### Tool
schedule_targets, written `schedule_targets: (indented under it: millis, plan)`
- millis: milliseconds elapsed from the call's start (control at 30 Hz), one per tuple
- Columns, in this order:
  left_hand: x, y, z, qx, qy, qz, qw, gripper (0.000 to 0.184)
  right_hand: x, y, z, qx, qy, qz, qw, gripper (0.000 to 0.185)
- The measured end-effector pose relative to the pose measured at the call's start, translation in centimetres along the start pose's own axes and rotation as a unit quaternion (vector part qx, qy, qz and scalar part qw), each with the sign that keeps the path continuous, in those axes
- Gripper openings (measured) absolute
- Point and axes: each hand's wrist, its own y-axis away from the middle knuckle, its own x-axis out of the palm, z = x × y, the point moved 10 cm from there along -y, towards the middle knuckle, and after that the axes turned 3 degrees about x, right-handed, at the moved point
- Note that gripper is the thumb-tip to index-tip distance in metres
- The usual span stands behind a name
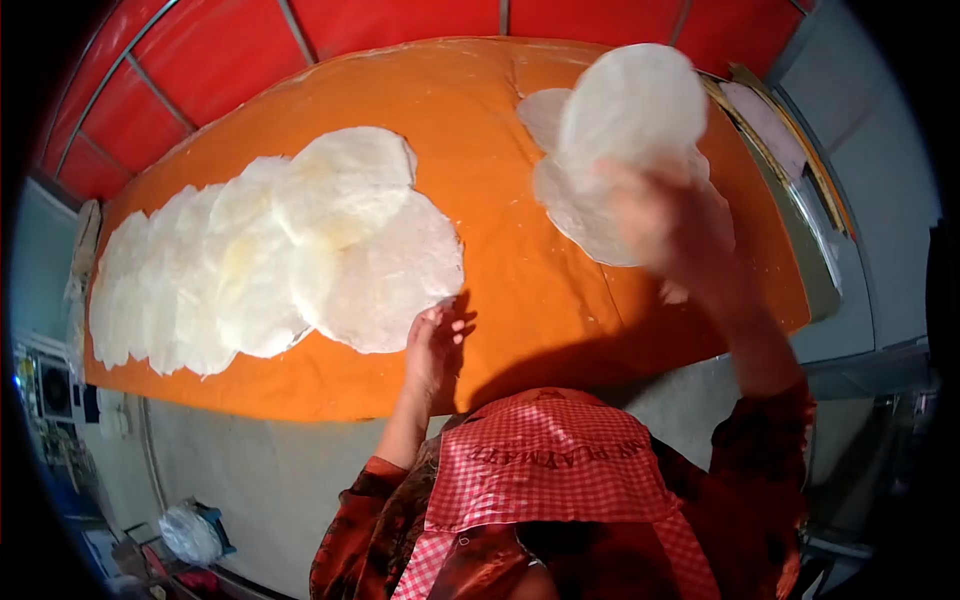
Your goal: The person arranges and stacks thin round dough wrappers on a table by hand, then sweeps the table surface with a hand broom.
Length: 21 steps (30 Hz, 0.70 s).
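Thin, round, whitish flatbreads lie overlapping in a long row on the left of the orange cloth. Its nearest round has its lower right edge beside my left hand, whose fingers are loosely curled, apart, and seem to hold nothing. On the right, my right hand, blurred by motion, grips the lower edge of a raised round flatbread. Beneath it, more rounds lie overlapping on the cloth, partly covered by the hand and the raised one.
The orange cloth covers a wide table with a red panel along its far side. Flat boards or packets stand at the right edge. A plastic-wrapped bundle is on the floor at lower left.
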Motion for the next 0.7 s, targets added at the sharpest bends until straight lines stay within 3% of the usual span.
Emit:
schedule_targets:
  millis: [33,133,233,367,400,433,500,533,633,667,700]
  plan:
    - [0.2,-0.3,-0.3,-0.017,0.039,0.013,0.999,0.040,2.4,0.4,2.7,-0.084,-0.112,-0.022,0.990,0.035]
    - [-0.8,-1.2,-1.8,-0.023,0.096,0.001,0.995,0.061,14.8,4.6,7.8,-0.134,0.026,0.198,0.971,0.017]
    - [-4.0,-2.8,-1.6,-0.032,0.071,-0.017,0.997,0.070,24.0,12.2,8.5,-0.021,-0.046,0.484,0.873,0.046]
    - [-3.4,-2.9,-2.2,-0.027,-0.047,0.026,0.998,0.061,28.6,17.6,5.1,0.031,-0.109,0.544,0.832,0.036]
    - [-3.5,-3.2,-1.7,-0.040,0.018,-0.013,0.999,0.039,29.0,18.6,3.1,0.102,-0.150,0.512,0.839,0.032]
    - [-3.7,-3.5,-1.7,-0.038,0.005,-0.032,0.999,0.031,28.4,18.6,1.8,0.169,-0.196,0.472,0.843,0.027]
    - [-4.2,-3.9,-1.6,-0.036,-0.021,-0.069,0.997,0.015,25.3,18.7,0.3,0.184,-0.211,0.415,0.866,0.023]
    - [-4.7,-4.4,-1.5,-0.040,-0.011,-0.061,0.997,0.009,24.6,19.6,-1.8,0.246,-0.233,0.338,0.878,0.018]
    - [-4.0,-5.1,-1.6,-0.003,-0.055,-0.089,0.994,0.012,22.8,22.3,-6.9,0.368,-0.191,0.225,0.882,0.020]
    - [-3.5,-4.9,-1.8,-0.008,-0.067,-0.089,0.994,0.019,22.3,23.2,-7.8,0.368,-0.166,0.188,0.895,0.020]
    - [-3.2,-5.2,-1.8,0.000,-0.082,-0.082,0.993,0.020,22.5,24.4,-8.4,0.418,-0.206,0.183,0.865,0.020]
